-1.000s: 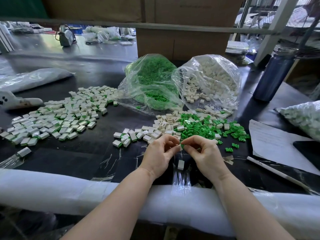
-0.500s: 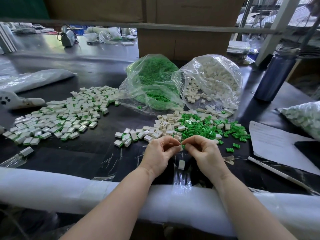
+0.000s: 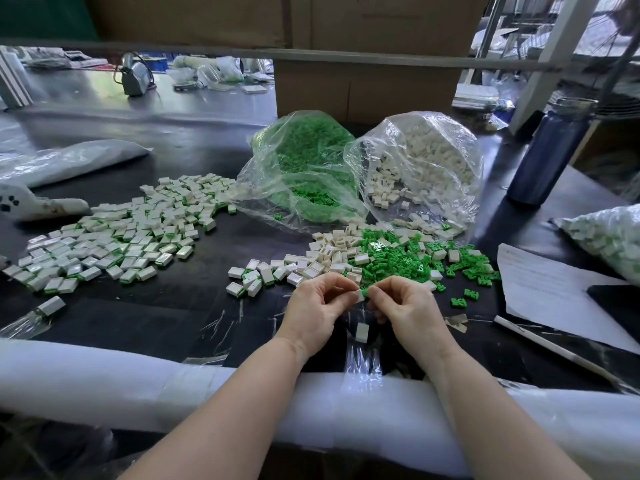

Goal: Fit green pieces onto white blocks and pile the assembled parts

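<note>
- Leftmost, a wide pile of assembled parts (image 3: 114, 237), white blocks with green showing at their edges, lies on the black table (image 3: 156, 317), well left of the hands.
- Nearer, a small cluster of assembled parts (image 3: 256, 277) sits just left of the left hand.
- Next, the left hand (image 3: 317, 311) has its fingers curled and pinches a white block (image 3: 359, 295) at the fingertips, above the table.
- Below that block, a single white block (image 3: 362, 332) lies on the table between the two wrists.
- Touching the pinched block, a green piece (image 3: 365, 292) is pinched by the right hand (image 3: 403, 308), whose fingers are curled too.
- Behind the hands lie loose white blocks (image 3: 332, 252) and a heap of green pieces (image 3: 398, 261).
- Farther back, a clear bag of green pieces (image 3: 304, 168) stands left of a clear bag of white blocks (image 3: 426, 161).
- Rightmost, a sheet of paper (image 3: 547, 292) lies right of the green heap.
</note>
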Available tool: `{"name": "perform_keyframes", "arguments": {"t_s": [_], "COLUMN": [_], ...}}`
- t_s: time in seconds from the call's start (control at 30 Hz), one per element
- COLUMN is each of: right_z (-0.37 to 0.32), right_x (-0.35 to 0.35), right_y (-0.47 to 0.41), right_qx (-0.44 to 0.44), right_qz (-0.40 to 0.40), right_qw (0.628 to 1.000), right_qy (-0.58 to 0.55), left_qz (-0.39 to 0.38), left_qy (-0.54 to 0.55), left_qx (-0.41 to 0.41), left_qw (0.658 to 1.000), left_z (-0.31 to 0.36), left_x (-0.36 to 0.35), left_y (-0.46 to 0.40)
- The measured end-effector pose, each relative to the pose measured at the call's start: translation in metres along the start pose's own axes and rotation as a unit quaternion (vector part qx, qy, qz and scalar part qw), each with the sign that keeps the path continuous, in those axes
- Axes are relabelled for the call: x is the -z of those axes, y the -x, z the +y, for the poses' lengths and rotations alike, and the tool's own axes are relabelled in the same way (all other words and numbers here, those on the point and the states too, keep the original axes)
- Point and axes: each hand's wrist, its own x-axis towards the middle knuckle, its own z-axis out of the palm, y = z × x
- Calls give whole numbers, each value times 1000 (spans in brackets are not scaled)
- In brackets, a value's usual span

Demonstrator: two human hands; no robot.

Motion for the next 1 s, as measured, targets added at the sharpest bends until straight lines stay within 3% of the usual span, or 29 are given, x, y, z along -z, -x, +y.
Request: {"name": "perform_keyframes", "arguments": {"t_s": [0.6,0.83,1.0], "right_z": [-4,-2,0], "right_x": [1,2,4], "right_y": [1,2,1], "right_qx": [8,1,-10], "right_qz": [-72,-4,-7], "right_qw": [993,999,997], "right_qy": [91,-32,-76], "left_qz": [-39,-35,-28], "left_qy": [-89,-62,-103], "left_qx": [-30,-32,-39], "left_qw": [995,997,993], "left_z": [-1,-1,-5], "left_x": [1,-2,-1], "left_y": [4,4,3]}}
